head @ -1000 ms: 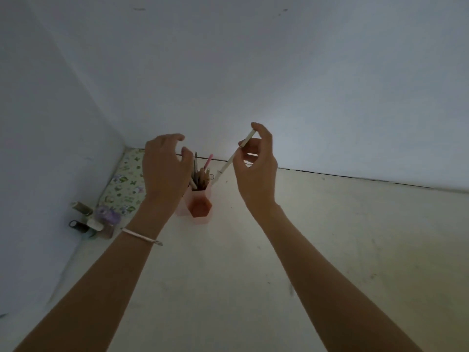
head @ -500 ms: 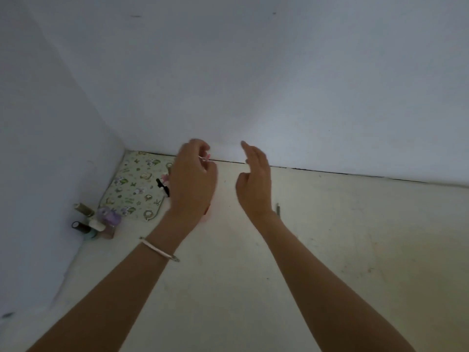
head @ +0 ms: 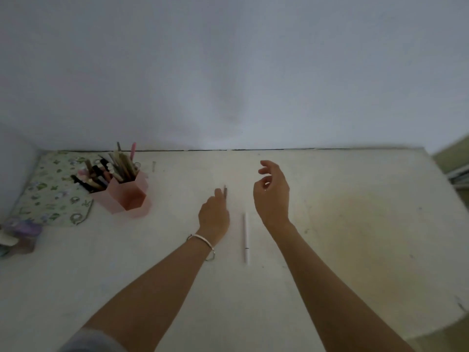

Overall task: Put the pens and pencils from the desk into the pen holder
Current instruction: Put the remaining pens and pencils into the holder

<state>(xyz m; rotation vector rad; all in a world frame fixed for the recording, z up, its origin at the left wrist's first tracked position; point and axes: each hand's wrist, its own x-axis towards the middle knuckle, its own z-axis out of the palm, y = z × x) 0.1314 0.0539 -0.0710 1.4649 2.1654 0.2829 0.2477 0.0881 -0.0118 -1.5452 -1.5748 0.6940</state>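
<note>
From the head view, the pink pen holder [head: 132, 196] stands at the desk's [head: 355, 224] far left, crammed with pens and pencils, touching a floral pouch [head: 48, 191]. 1 white pen [head: 245, 237] lies on the desk between the 2 hands. The left hand [head: 214, 217], with a bracelet [head: 204, 243] at its wrist, reaches down to a short grey pencil [head: 225, 192]; blur hides whether the fingers grip it. The right hand [head: 272, 196] hovers above the desk, fingers loosely curled and holding nothing.
</note>
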